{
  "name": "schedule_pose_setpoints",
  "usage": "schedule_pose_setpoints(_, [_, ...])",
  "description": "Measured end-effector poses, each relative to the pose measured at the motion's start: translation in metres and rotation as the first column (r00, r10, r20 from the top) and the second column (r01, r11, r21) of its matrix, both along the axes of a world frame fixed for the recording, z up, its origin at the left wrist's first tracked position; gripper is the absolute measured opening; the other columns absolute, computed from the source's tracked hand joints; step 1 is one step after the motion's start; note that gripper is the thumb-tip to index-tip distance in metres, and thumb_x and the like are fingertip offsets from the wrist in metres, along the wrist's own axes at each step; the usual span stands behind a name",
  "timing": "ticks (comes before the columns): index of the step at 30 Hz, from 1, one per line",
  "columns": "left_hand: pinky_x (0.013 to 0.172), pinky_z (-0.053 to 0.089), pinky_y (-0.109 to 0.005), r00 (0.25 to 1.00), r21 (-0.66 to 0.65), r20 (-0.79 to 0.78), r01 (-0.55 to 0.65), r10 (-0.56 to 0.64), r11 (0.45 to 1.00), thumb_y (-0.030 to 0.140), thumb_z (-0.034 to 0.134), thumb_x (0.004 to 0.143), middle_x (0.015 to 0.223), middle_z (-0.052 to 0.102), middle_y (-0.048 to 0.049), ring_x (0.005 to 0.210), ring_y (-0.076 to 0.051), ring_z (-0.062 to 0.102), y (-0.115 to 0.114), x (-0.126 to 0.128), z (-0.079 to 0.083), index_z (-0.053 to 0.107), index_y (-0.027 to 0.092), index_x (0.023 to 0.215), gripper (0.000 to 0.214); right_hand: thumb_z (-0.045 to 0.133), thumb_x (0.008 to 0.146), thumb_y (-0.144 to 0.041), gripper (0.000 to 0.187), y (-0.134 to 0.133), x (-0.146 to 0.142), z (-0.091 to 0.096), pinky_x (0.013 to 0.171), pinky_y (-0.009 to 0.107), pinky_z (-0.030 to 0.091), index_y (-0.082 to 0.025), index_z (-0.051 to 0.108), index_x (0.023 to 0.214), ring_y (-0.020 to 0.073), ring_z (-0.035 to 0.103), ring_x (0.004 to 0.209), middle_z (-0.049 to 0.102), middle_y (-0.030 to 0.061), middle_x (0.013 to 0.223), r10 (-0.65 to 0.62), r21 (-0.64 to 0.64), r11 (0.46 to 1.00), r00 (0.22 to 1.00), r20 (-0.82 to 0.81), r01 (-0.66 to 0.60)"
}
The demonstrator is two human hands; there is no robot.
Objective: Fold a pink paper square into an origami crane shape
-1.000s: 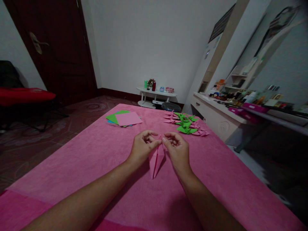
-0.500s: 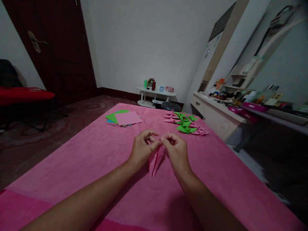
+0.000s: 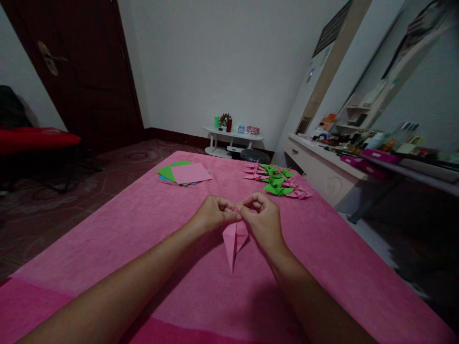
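Note:
A pink sheet of origami paper (image 3: 234, 239), folded into a narrow pointed shape, hangs between my hands with its tip toward me. My left hand (image 3: 217, 213) pinches its upper end between thumb and fingers. Right beside it, my right hand (image 3: 261, 215) pinches the same end, the fingertips of both hands almost touching. My fingers hide the top of the folded paper. Farther off on the right lie several folded paper cranes (image 3: 275, 185), pink and green. At the back left is a stack of square paper sheets (image 3: 191, 173), pink on top, green and blue below.
A pink cloth (image 3: 143, 229) covers the table. Beyond it, a small white stand (image 3: 233, 135) holds a cup, a plant and other items. A cluttered white dresser (image 3: 322, 162) runs along the right. On the left are a red chair (image 3: 39, 139) and a dark door (image 3: 79, 71).
The folded paper has turned and its lower part has opened out wider, with its tip slightly nearer me. My left hand has flattened and dropped a little; both hands still pinch the top.

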State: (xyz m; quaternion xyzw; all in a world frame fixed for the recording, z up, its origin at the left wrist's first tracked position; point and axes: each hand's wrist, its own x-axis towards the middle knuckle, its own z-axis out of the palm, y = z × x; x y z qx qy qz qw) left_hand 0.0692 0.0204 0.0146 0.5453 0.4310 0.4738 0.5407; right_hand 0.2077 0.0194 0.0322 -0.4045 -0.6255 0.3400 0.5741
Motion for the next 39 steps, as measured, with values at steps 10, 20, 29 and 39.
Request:
schedule_pose_setpoints(10, [0.041,0.025,-0.018,0.995,-0.052,0.099,-0.029,0.034,0.998,0.031,0.083,0.051,0.044,0.053,0.0018,0.039,-0.005,0.039,0.004,-0.010,-0.001,0.065,0.011,0.056,0.027,0.073,0.065,-0.032,0.027,0.007,0.006,0.000,0.065,0.025,0.045,-0.018,0.061,0.085,0.0148,0.059,0.071,0.064,0.0016,0.079,0.211,-0.193,0.953,0.970,-0.124,-0.232])
schedule_pose_setpoints(20, [0.042,0.031,-0.019,0.918,-0.127,0.304,-0.224,0.253,0.966,0.034,0.083,0.051,0.049,0.057,-0.0004,0.041,-0.007,0.046,0.003,-0.005,0.000,0.063,0.011,0.059,0.031,0.078,0.060,-0.034,0.024,0.017,0.026,-0.005,0.055,0.022,0.042,-0.013,0.069,0.069,0.0123,0.056,0.058,0.066,0.0014,0.066,0.337,-0.390,0.831,0.917,-0.214,-0.397])
schedule_pose_setpoints(29, [0.043,0.032,-0.019,0.913,-0.129,0.281,-0.268,0.294,0.955,0.034,0.081,0.054,0.049,0.055,0.0000,0.042,-0.007,0.045,0.002,-0.003,-0.005,0.061,0.011,0.058,0.031,0.071,0.063,-0.032,0.019,0.023,0.020,-0.017,0.056,0.026,0.044,-0.014,0.070,0.067,0.0152,0.057,0.058,0.066,0.0030,0.064,0.135,-0.190,0.974,0.990,0.032,-0.126])
schedule_pose_setpoints(39, [0.037,0.024,-0.017,0.881,-0.069,0.109,-0.455,0.460,0.888,0.032,0.073,0.061,0.039,0.048,0.0028,0.035,-0.004,0.038,0.002,-0.001,-0.024,0.052,0.012,0.047,0.032,0.061,0.077,-0.022,0.007,0.012,0.016,-0.010,0.080,0.035,0.043,-0.020,0.065,0.082,0.0212,0.057,0.087,0.065,0.0046,0.087,-0.146,0.243,0.969,0.903,0.404,0.048])
